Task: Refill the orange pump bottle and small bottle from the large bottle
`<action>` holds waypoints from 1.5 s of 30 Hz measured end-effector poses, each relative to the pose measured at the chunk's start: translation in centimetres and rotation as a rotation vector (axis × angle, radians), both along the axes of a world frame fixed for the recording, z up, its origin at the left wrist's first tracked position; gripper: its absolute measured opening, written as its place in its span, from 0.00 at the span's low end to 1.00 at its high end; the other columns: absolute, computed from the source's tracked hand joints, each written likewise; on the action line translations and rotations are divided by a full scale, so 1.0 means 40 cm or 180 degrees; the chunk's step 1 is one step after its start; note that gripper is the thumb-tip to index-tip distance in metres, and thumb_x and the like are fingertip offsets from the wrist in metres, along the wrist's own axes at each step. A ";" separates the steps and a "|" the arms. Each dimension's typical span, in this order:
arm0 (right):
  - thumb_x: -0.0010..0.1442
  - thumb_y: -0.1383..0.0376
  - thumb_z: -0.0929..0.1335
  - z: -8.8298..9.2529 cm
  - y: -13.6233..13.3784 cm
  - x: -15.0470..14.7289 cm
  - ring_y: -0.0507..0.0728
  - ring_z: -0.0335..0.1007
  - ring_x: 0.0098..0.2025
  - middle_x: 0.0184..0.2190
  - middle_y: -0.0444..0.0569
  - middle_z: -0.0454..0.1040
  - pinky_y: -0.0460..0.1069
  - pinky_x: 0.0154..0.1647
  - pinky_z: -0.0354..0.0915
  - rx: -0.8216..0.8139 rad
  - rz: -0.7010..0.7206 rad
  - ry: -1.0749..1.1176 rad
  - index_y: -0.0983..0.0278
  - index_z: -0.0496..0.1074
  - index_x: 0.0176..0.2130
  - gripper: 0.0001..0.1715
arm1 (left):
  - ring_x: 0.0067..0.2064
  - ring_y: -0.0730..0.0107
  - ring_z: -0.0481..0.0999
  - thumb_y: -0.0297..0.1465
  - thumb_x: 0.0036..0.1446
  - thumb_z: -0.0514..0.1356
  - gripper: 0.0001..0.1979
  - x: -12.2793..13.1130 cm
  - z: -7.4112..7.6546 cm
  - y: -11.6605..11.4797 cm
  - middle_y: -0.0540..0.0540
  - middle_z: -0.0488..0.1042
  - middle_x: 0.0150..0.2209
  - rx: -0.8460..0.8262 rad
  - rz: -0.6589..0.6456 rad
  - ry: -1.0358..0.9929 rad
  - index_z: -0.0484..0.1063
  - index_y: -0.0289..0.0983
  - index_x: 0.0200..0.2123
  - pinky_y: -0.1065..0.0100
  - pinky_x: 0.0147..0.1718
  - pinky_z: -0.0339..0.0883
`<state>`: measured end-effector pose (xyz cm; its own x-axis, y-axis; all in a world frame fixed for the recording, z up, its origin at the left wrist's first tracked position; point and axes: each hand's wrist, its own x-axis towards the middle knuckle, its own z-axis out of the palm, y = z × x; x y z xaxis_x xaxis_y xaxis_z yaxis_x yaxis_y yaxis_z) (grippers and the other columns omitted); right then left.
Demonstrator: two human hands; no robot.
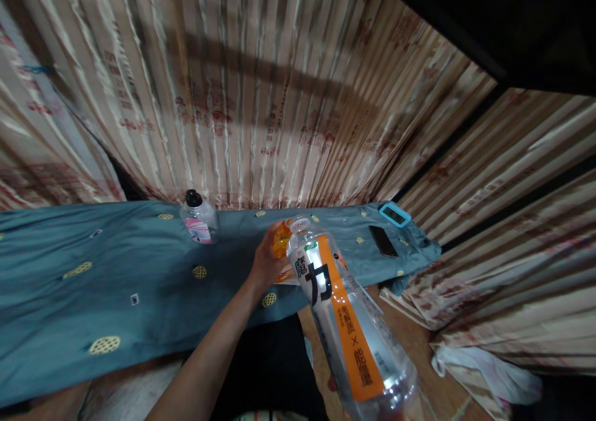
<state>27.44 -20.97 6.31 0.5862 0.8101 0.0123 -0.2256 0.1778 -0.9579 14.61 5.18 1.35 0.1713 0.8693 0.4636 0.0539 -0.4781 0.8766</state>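
A large clear plastic bottle [347,321] with a silver and orange label is tilted across the front, its neck up and to the left. My right hand [331,384] grips its lower end, mostly hidden behind it; only a bit of finger shows. The neck of the big bottle overlaps my left hand [266,261], whose fingers are closed around a small orange-coloured bottle [280,241]. An orange and white patch shows below that hand. Whether the two bottles touch, I cannot tell.
A blue-grey patterned cloth [158,309] covers the long table. On it stand a clear bottle with a black cap [201,219], a dark phone [383,241] and a blue-framed device [395,214]. Pleated curtains [261,98] hang behind and at right. A white bag [487,371] lies low right.
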 end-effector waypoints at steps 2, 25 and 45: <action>0.70 0.57 0.72 0.000 0.000 0.002 0.57 0.79 0.42 0.49 0.51 0.78 0.54 0.41 0.78 0.0005 0.0016 0.0026 0.64 0.73 0.55 0.19 | 0.51 0.59 0.84 0.26 0.50 0.66 0.31 0.002 0.000 0.000 0.45 0.81 0.55 0.0036 0.0034 0.0034 0.67 0.43 0.58 0.58 0.53 0.79; 0.70 0.57 0.72 -0.001 0.002 0.005 0.57 0.78 0.43 0.49 0.52 0.77 0.55 0.42 0.79 0.0021 0.0140 0.0078 0.64 0.73 0.56 0.20 | 0.50 0.61 0.84 0.25 0.49 0.66 0.32 0.002 -0.009 0.004 0.46 0.81 0.54 0.0100 0.0055 0.0091 0.66 0.43 0.59 0.60 0.51 0.78; 0.70 0.55 0.71 -0.009 0.004 0.006 0.57 0.78 0.43 0.49 0.52 0.78 0.55 0.41 0.79 0.0103 0.0261 0.0087 0.64 0.73 0.56 0.21 | 0.52 0.61 0.83 0.25 0.50 0.66 0.32 0.002 -0.008 0.003 0.45 0.81 0.55 0.0158 0.0103 0.0136 0.67 0.43 0.59 0.60 0.53 0.78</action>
